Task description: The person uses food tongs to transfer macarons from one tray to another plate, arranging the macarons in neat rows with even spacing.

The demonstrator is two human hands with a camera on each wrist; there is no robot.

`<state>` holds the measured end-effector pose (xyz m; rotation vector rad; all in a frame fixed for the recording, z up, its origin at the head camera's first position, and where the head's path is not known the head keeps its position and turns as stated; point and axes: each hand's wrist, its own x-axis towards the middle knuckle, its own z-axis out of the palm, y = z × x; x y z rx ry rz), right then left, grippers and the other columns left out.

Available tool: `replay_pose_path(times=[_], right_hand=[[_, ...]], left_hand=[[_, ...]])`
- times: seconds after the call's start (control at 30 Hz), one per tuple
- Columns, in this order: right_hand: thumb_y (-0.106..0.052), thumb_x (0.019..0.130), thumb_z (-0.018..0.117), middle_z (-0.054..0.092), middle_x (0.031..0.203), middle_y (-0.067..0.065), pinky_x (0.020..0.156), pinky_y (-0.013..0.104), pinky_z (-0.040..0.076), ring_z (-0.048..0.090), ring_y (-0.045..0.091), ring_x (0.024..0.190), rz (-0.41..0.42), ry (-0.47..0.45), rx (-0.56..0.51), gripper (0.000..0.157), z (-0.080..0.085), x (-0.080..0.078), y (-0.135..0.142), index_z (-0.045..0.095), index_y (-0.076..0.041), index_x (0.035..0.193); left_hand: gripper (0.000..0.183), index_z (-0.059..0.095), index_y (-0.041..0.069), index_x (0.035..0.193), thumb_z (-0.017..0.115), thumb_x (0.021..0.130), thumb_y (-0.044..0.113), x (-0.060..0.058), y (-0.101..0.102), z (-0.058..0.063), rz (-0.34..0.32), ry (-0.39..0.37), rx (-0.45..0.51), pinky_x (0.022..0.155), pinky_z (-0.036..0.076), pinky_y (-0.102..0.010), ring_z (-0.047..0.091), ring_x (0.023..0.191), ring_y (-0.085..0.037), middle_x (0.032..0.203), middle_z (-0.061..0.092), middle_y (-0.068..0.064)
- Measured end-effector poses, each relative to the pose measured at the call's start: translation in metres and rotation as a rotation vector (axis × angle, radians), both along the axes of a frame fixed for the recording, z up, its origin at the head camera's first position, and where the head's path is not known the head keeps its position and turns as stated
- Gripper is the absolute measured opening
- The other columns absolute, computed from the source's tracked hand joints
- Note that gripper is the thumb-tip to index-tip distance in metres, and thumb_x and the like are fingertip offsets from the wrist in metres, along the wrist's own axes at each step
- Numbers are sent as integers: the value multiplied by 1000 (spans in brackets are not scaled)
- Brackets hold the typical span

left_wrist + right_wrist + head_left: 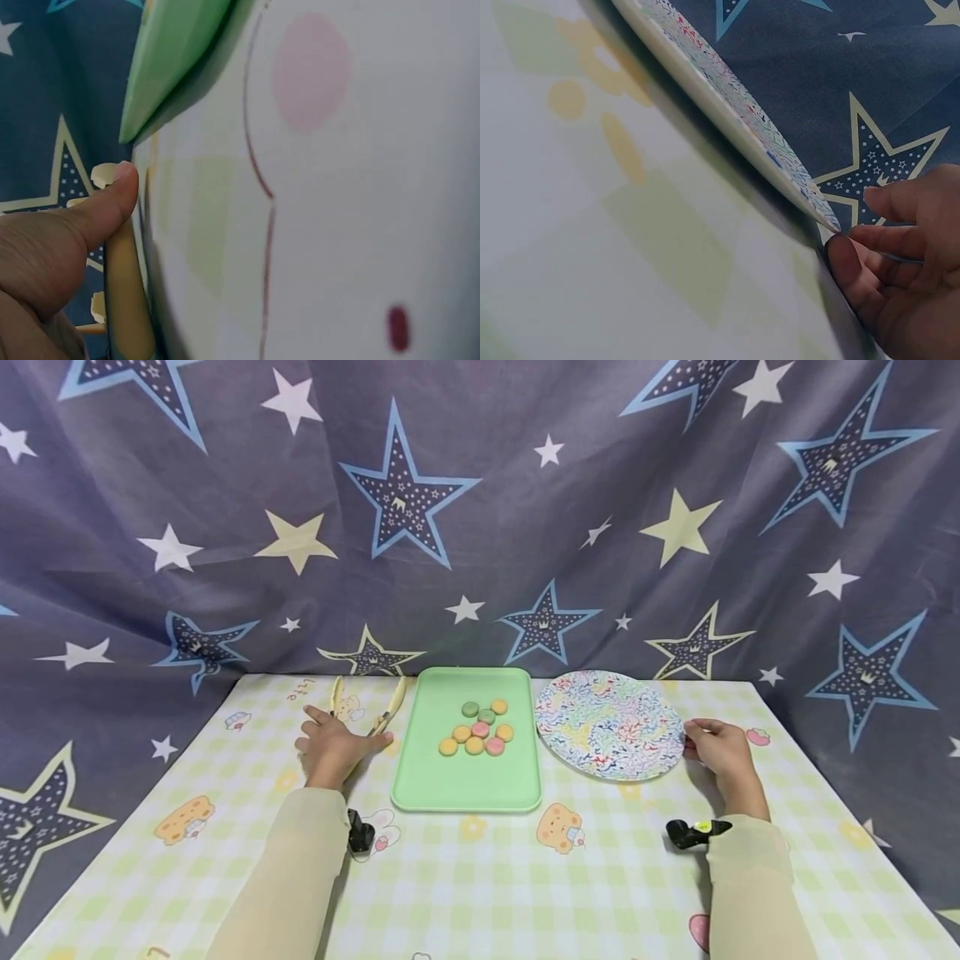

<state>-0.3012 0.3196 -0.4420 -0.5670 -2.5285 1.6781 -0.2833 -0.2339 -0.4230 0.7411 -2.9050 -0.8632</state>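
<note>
A pair of tongs (394, 702) with pale yellow ends lies spread on the left of the table. My left hand (334, 750) is over its near part, thumb and fingers spread apart. In the left wrist view the thumb (112, 202) extends straight across a yellow-brown arm of the tongs (129, 300); the other fingers are mostly hidden. My right hand (720, 750) is at the right rim of a round, multicoloured speckled plate (611, 727). In the right wrist view its fingertips (845, 259) pinch the edge of the plate (735, 124).
Between the hands lies a green rectangular tray (465, 785). Several small round yellow, pink and green pieces (480, 728) sit on it. A checked, patterned cloth (480, 885) covers the table, and a dark curtain with stars (480, 527) hangs behind.
</note>
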Motion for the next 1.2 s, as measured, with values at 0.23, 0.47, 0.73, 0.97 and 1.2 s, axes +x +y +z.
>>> replay_pose_path(times=[0.23, 0.47, 0.73, 0.97, 1.2], right_hand=[[-23, 108, 48, 60, 126, 21, 66, 18, 54, 61, 6, 81, -8, -16, 14, 49, 2, -1, -1, 51, 7, 145], [-16, 103, 55, 62, 124, 24, 60, 20, 49, 62, 9, 77, 24, -18, 106, 47, 0, -2, 0, 53, 10, 142], [-3, 101, 54, 58, 130, 30, 63, 18, 52, 61, 4, 75, 40, 12, 93, 40, -2, -1, 0, 56, 13, 137], [-1, 98, 59, 63, 123, 29, 64, 19, 54, 61, 2, 71, 46, 25, 62, 40, 0, -1, 0, 57, 15, 134], [-2, 99, 59, 65, 119, 25, 65, 18, 53, 62, 2, 71, 39, 28, 66, 39, -1, 0, 4, 58, 14, 134]], left_hand=[[144, -12, -17, 154, 82, 76, 60, -8, -2, -3, -3, 8, -34, 105, 36, -63, 33, 127, -62, 149, 20, -46], [129, -5, -15, 156, 78, 82, 52, -16, -8, -7, -17, -35, 40, 105, 33, -64, 28, 126, -60, 144, 19, -45], [104, 22, -18, 143, 74, 83, 49, -17, -11, -5, -72, -11, -18, 95, 35, -65, 29, 117, -59, 131, 25, -42], [103, 25, -19, 140, 74, 81, 50, -15, -13, -2, -123, 13, -54, 91, 36, -63, 30, 113, -57, 130, 26, -41], [98, 38, -21, 132, 78, 80, 53, -11, -12, 5, -209, 80, -97, 89, 38, -64, 34, 110, -55, 124, 34, -39]])
